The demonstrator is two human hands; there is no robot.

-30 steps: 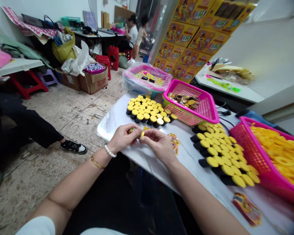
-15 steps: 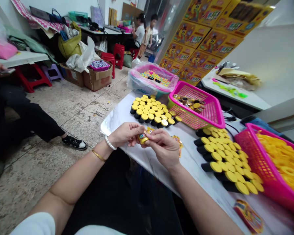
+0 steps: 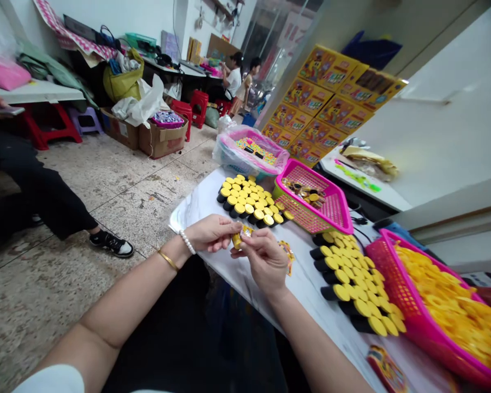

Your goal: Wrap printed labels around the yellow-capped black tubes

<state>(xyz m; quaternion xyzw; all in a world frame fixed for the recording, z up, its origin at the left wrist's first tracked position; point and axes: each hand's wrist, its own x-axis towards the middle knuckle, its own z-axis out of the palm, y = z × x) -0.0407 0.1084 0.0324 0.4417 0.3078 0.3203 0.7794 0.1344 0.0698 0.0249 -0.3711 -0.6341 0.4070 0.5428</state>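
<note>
My left hand (image 3: 210, 232) wears a pearl bracelet and pinches one side of a small yellow printed piece (image 3: 236, 240), perhaps a capped canister with a label. On the other side my right hand (image 3: 265, 256) grips it between thumb and fingers. A shiny printed edge shows between the fingertips; the rest is hidden. Just beyond the hands stand several black canisters with yellow lids (image 3: 249, 199) in a close group. Beside my right hand lie loose yellow printed labels (image 3: 287, 254) on the white marbled table (image 3: 229, 267).
Another group of yellow-lidded canisters (image 3: 355, 275) stands at the right. Behind are a pink basket (image 3: 339, 202) of wrapped canisters and a plastic-lined basket (image 3: 229, 150). A pink basket of yellow rings (image 3: 437, 295) stands far right. A stack of labels (image 3: 387, 368) lies nearer. A person's leg (image 3: 53, 191) is at left.
The view has tilted and shifted slightly, so the table's things sit farther left. Both hands still hold the small yellow piece, and my fingers have shifted a little on it.
</note>
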